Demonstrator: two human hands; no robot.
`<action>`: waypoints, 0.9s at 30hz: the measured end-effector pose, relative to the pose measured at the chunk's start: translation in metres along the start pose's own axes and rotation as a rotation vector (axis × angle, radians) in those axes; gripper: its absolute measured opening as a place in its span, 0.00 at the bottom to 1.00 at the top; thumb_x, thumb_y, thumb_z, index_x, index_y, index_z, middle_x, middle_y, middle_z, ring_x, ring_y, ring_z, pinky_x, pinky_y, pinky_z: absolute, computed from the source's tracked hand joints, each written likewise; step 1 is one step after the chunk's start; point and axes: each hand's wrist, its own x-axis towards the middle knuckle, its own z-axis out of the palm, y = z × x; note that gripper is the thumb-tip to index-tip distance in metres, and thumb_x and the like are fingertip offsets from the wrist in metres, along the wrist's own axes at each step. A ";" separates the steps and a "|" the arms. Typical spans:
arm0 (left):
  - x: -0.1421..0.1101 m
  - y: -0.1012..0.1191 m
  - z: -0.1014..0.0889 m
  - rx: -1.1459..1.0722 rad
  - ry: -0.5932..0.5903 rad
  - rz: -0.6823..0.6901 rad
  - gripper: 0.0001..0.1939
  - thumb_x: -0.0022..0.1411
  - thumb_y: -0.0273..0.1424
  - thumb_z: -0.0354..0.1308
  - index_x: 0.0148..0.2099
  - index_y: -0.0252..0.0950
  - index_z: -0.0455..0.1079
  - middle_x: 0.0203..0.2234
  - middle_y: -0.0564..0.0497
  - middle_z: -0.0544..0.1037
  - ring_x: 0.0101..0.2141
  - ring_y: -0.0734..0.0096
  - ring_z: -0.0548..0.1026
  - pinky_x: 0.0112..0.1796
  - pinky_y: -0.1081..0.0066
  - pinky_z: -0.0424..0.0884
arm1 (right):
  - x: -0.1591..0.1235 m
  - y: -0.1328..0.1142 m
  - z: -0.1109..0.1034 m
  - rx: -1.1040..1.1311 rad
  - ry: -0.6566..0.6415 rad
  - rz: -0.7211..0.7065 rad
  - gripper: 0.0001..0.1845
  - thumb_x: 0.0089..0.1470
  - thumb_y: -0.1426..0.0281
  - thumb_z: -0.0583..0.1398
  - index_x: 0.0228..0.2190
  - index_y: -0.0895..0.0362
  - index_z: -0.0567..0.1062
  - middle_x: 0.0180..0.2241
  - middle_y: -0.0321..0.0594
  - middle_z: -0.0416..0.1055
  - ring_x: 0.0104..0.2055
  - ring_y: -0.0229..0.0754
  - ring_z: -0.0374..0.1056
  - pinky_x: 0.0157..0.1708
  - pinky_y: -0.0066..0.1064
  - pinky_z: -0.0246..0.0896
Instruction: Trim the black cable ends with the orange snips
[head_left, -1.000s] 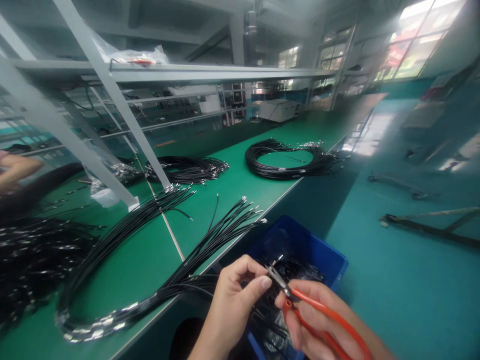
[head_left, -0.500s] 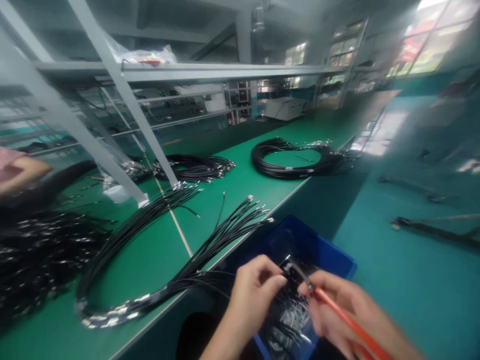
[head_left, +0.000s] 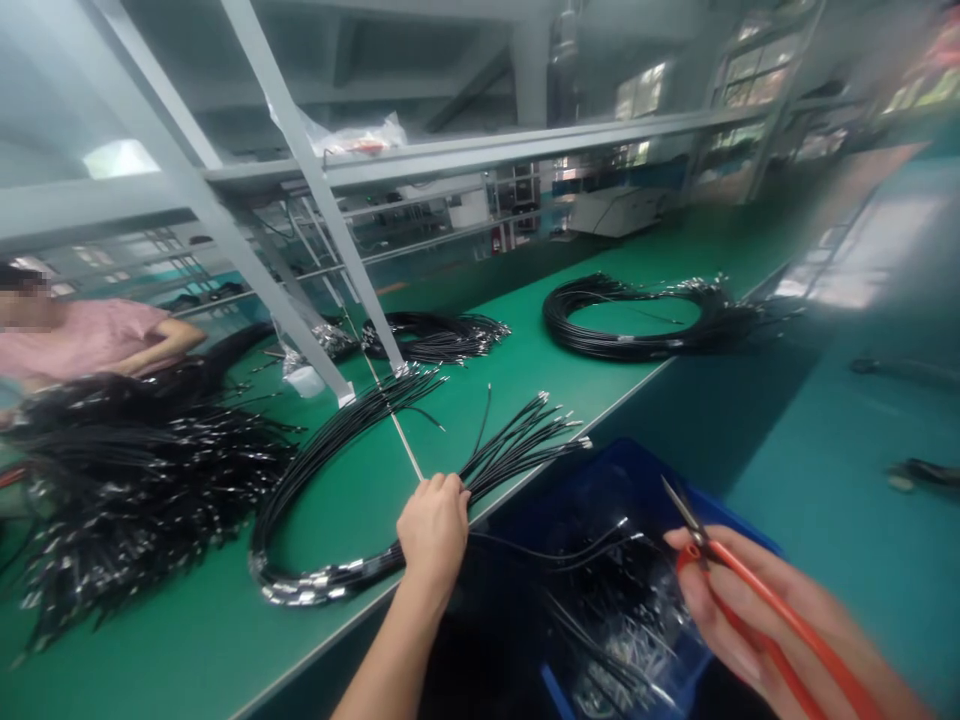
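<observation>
My left hand [head_left: 435,525] is closed around a bundle of black cables [head_left: 337,575] that curves in a loop on the green table. The bundle's loose ends with metal tips fan out to the right of my fist, and a couple of cables hang out over the bin. In my right hand [head_left: 742,600] are red-handled scissors [head_left: 772,600], their pointed blades aimed up and left, apart from any cable. Below and between my hands is a blue bin [head_left: 739,525], holding clear and whitish scraps and some dark cable pieces.
Another cable coil [head_left: 622,345] and a smaller bundle [head_left: 442,338] lie farther along the green table [head_left: 517,310]. At the left, a person in a pink shirt [head_left: 112,335] sits behind a large heap of cables [head_left: 165,480]. White shelf posts [head_left: 322,200] rise from the table.
My left hand has moved from above the bin to the cable bundle and gripped it. My right hand has drawn away to the right with the scissors. The view has swung left.
</observation>
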 end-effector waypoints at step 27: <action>-0.026 0.123 -0.048 -0.672 -0.086 0.574 0.08 0.60 0.27 0.54 0.36 0.40 0.74 0.30 0.49 0.72 0.32 0.66 0.69 0.32 0.70 0.63 | 0.012 0.015 0.019 0.002 0.236 -0.349 0.19 0.43 0.67 0.67 0.37 0.55 0.68 0.20 0.28 0.65 0.16 0.30 0.57 0.16 0.22 0.51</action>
